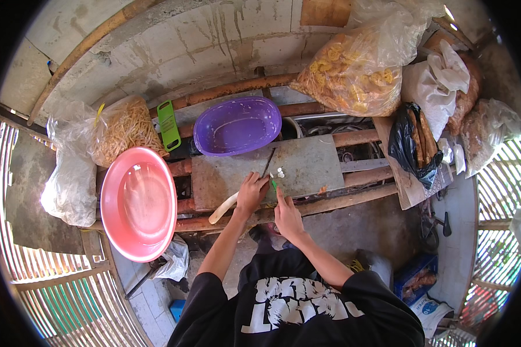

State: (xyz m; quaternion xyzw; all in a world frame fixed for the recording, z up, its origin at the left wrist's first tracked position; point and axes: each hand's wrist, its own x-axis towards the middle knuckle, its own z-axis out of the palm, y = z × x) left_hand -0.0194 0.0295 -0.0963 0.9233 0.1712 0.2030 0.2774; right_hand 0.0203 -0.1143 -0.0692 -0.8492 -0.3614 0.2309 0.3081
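Note:
A long, pale peeled root (223, 209) lies slantwise on a flat grey slab (312, 159), its near end sticking out over the front edge. My left hand (251, 194) is closed around its far part. My right hand (287, 215) grips a knife with a green handle (273, 182), close beside the left fingertips; the blade is mostly hidden. A few small white cut pieces (281, 172) lie on the slab just beyond the knife.
A purple oval basin (237, 128) stands behind the slab, beside a green grater-like board (168, 125). To the left are a pink basin (111, 202) and a bag of pale strips (127, 130). Back right sit a large bag of yellowish chips (353, 72) and a black bag (408, 139). Wooden poles have gaps between.

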